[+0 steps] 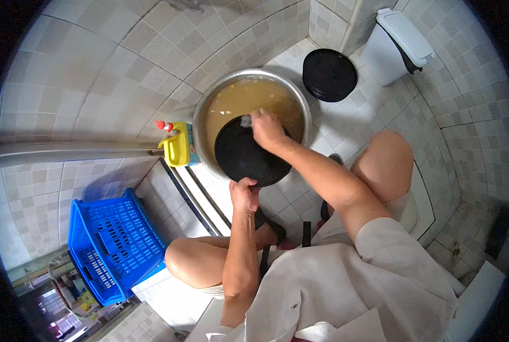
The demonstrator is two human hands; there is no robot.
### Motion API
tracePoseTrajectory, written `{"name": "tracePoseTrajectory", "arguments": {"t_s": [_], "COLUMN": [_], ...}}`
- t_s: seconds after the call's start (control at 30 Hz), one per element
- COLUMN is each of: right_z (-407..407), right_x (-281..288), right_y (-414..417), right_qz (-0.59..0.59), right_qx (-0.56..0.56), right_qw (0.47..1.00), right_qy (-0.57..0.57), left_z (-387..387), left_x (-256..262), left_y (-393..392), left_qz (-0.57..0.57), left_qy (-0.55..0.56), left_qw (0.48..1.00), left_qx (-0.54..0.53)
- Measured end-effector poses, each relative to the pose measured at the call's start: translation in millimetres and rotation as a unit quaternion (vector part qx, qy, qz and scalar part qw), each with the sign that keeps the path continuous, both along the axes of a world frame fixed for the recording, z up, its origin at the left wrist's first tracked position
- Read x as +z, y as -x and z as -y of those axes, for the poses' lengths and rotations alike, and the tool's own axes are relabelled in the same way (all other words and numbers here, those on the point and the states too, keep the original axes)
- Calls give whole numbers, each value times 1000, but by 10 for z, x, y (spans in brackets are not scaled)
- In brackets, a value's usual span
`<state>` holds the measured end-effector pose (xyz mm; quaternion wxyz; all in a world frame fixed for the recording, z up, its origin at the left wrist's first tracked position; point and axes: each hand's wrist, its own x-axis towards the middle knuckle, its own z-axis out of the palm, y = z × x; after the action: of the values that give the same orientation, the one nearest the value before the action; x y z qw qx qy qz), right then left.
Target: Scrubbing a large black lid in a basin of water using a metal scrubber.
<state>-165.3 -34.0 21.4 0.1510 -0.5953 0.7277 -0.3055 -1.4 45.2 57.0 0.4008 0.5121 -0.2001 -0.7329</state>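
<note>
A round black tray is tilted over the near part of a large metal basin holding cloudy brown water. My left hand grips the tray's near rim, thumb on top. Across the tray's far side, my right hand holds a greyish scrubber, perhaps steel wool, against or just over the black surface. Most of the scrubber is hidden by the fingers. Small pale bits float in the water.
Left of the basin stands a yellow jug with a red cap. A blue plastic basket sits lower left, past a metal door track. Black round trays lie on the tiled floor, near a white lidded bin.
</note>
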Motion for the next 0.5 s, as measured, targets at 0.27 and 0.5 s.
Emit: {"name": "tracePoseTrajectory", "arguments": {"t_s": [0.27, 0.5], "right_z": [-67, -305], "right_x": [34, -95], "right_y": [-320, -10], "right_qz": [48, -28], "right_qx": [105, 104], "right_qw": [992, 962], "right_qy": [56, -253], "left_z": [-67, 114], "left_x": [-49, -402], "left_y": [88, -156], "left_qz": [1, 56], "left_qy": [-40, 8], "left_qw": [999, 998], "left_qx": [-16, 40]}}
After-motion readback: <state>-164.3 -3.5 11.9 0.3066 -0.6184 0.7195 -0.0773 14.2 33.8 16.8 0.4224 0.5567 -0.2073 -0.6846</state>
